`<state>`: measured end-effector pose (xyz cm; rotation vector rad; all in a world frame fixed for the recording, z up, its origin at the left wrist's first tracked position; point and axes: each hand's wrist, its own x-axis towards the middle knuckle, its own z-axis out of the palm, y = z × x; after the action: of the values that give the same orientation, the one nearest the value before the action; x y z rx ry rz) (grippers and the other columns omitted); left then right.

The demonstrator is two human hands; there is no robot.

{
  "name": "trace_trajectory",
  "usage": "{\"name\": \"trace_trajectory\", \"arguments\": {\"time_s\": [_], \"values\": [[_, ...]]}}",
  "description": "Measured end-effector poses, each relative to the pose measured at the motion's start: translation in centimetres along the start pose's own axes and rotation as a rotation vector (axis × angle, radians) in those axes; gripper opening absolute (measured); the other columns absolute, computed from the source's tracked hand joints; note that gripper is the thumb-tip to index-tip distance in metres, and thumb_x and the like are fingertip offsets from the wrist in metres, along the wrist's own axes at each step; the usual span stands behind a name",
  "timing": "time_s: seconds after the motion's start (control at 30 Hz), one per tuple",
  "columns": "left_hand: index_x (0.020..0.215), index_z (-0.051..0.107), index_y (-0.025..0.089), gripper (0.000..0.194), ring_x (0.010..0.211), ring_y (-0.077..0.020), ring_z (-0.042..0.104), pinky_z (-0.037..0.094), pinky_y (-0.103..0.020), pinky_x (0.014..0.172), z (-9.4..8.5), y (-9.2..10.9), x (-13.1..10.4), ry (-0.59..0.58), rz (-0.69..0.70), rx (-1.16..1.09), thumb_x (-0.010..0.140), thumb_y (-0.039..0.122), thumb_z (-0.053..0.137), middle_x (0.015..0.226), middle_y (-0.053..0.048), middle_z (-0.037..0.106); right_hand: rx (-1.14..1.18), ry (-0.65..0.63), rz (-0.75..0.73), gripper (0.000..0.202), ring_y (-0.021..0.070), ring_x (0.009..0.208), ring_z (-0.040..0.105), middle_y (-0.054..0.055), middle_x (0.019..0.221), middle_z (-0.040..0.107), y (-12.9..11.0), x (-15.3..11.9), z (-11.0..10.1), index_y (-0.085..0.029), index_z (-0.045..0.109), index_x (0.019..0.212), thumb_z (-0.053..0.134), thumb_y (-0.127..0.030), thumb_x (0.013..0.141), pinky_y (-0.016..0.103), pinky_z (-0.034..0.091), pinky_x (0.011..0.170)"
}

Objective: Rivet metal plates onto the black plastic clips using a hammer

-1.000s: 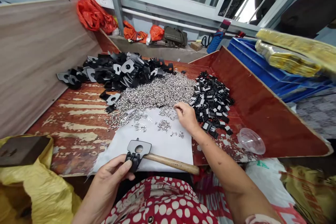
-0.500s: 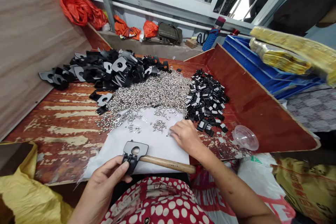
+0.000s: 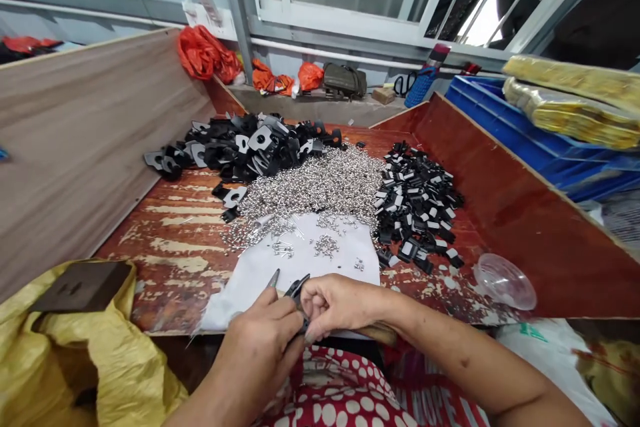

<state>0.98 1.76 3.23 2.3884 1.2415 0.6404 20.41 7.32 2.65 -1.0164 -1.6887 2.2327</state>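
Note:
My left hand (image 3: 267, 333) is closed around a black plastic clip part (image 3: 296, 288), low over the front edge of the table. My right hand (image 3: 337, 303) has its fingertips pinched together against the same part; whatever lies between them is hidden. Just above the left fingers juts a grey pointed tip (image 3: 273, 278), and I cannot tell what it belongs to. A wooden handle (image 3: 380, 332) shows partly under my right wrist. Beyond the hands, a white sheet (image 3: 245, 287) bears small silver rivet-like pieces (image 3: 326, 245) and thin pins (image 3: 283, 248).
Behind the sheet is a heap of silver pieces (image 3: 320, 180), between larger black clip parts (image 3: 260, 140) and small black parts (image 3: 415, 197). A clear plastic bowl (image 3: 505, 280) lies at right. Wooden boards (image 3: 525, 233) wall the table. A blue crate (image 3: 550, 140) stands outside.
My right hand has left the small silver pieces on the sheet and come to the clip part in my left hand. The clip has turned nearly edge-on. The view has swung left.

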Motion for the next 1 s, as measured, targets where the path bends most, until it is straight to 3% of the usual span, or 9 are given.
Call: {"name": "trace_trajectory", "arguments": {"time_s": [0.1, 0.17, 0.27, 0.33, 0.43, 0.63, 0.8, 0.9, 1.0], "values": [[0.064, 0.064, 0.025, 0.024, 0.065, -0.0228, 0.051, 0.036, -0.034, 0.060, -0.2, -0.4, -0.4, 0.069, -0.052, -0.027, 0.088, 0.025, 0.063, 0.066, -0.005, 0.064, -0.385, 0.097, -0.102, 0.021, 0.0092, 0.057, 0.062, -0.009, 0.064, 0.065, -1.0, 1.2, -1.4, -0.020, 0.065, 0.088, 0.082, -0.028, 0.078, 0.018, 0.046, 0.055], [0.062, 0.060, 0.024, 0.026, 0.066, -0.0230, 0.052, 0.037, -0.034, 0.063, -0.6, -1.1, -0.7, 0.147, -0.153, -0.072, 0.087, 0.030, 0.065, 0.065, -0.004, 0.062, -0.775, 0.284, -0.156, 0.006, 0.0112, 0.070, 0.068, -0.005, 0.078, 0.074, -2.3, 2.6, -3.3, -0.021, 0.070, 0.094, 0.069, -0.017, 0.089, 0.020, 0.049, 0.065], [0.061, 0.057, 0.024, 0.027, 0.067, -0.0226, 0.054, 0.039, -0.032, 0.065, -1.0, -2.4, -1.1, 0.275, -0.356, -0.240, 0.084, 0.033, 0.068, 0.064, -0.002, 0.059, -1.084, 0.552, -0.119, 0.025, 0.0193, 0.092, 0.072, 0.007, 0.098, 0.078, -4.0, 5.5, -6.0, -0.018, 0.073, 0.102, 0.054, -0.005, 0.093, 0.028, 0.050, 0.081], [0.063, 0.059, 0.023, 0.025, 0.065, -0.0207, 0.053, 0.039, -0.029, 0.059, -0.7, -3.3, -1.5, 0.331, -0.500, -0.442, 0.082, 0.036, 0.069, 0.065, -0.001, 0.055, -1.170, 0.593, -0.076, 0.026, 0.0239, 0.095, 0.071, 0.012, 0.099, 0.077, -4.5, 7.5, -6.8, -0.015, 0.073, 0.102, 0.054, -0.003, 0.090, 0.031, 0.049, 0.083], [0.062, 0.059, 0.021, 0.030, 0.056, -0.0149, 0.045, 0.036, -0.025, 0.048, 0.2, -4.3, -2.1, 0.357, -0.663, -0.781, 0.081, 0.041, 0.072, 0.066, 0.002, 0.048, -1.293, 0.593, -0.039, 0.025, 0.0263, 0.095, 0.071, 0.015, 0.098, 0.077, -4.3, 10.0, -6.2, -0.014, 0.073, 0.099, 0.056, -0.001, 0.087, 0.032, 0.049, 0.081], [0.060, 0.062, 0.017, 0.033, 0.056, -0.0103, 0.042, 0.043, -0.020, 0.047, 0.5, -4.2, -2.3, 0.480, -0.790, -1.239, 0.071, 0.039, 0.083, 0.066, 0.002, 0.050, -1.397, 0.626, -0.056, 0.024, 0.0258, 0.093, 0.067, 0.019, 0.096, 0.075, -3.8, 11.6, -6.0, -0.010, 0.073, 0.093, 0.055, 0.004, 0.085, 0.033, 0.049, 0.084], [0.069, 0.070, 0.015, 0.027, 0.058, -0.0111, 0.044, 0.046, -0.021, 0.043, -0.4, -4.0, -2.2, 0.566, -0.791, -1.494, 0.066, 0.036, 0.087, 0.069, 0.001, 0.053, -1.377, 0.675, -0.203, 0.020, 0.0255, 0.102, 0.061, 0.016, 0.101, 0.070, -4.2, 8.9, -7.2, -0.010, 0.074, 0.096, 0.056, -0.003, 0.089, 0.035, 0.047, 0.093], [0.072, 0.072, 0.015, 0.028, 0.061, -0.0135, 0.047, 0.048, -0.023, 0.041, -0.6, -4.0, -2.0, 0.635, -0.770, -1.587, 0.066, 0.037, 0.086, 0.073, -0.001, 0.057, -1.226, 0.647, -0.408, 0.024, 0.0193, 0.097, 0.062, 0.009, 0.100, 0.069, -4.3, 5.7, -5.4, -0.017, 0.073, 0.104, 0.052, -0.009, 0.097, 0.032, 0.049, 0.088], [0.074, 0.072, 0.015, 0.033, 0.062, -0.0140, 0.049, 0.047, -0.022, 0.039, -0.1, -3.7, -1.4, 0.683, -0.798, -1.633, 0.066, 0.042, 0.088, 0.076, -0.003, 0.061, -0.944, 0.558, -0.685, 0.030, 0.0169, 0.086, 0.060, 0.005, 0.093, 0.065, -4.3, 2.8, -1.8, -0.021, 0.074, 0.107, 0.048, -0.009, 0.098, 0.030, 0.049, 0.076]]}}
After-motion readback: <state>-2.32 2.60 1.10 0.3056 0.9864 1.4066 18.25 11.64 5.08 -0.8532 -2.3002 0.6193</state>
